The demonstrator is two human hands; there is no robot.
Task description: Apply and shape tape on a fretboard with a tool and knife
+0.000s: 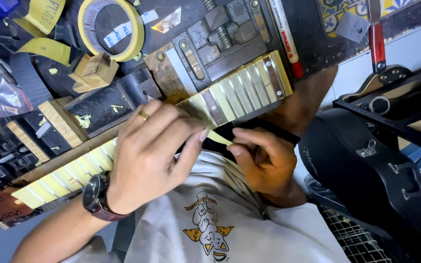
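A guitar neck [249, 87] lies slanted across the bench, its fretboard covered with pale yellow masking tape between the metal frets. My left hand [152, 151], with a ring and a wristwatch, rests over the middle of the neck. Its thumb and fingertips pinch one end of a short yellow tape strip [219, 138]. My right hand [264, 160] is just below the neck and pinches the other end of that strip between thumb and forefinger. The part of the fretboard under my left hand is hidden.
A metal vise [220, 39] sits behind the neck. A masking tape roll [113, 29], wooden blocks [93, 70] and a red and white marker [286, 39] lie on the cluttered bench. A black guitar case [376, 170] stands at the right, with red-handled pliers [377, 44] above it.
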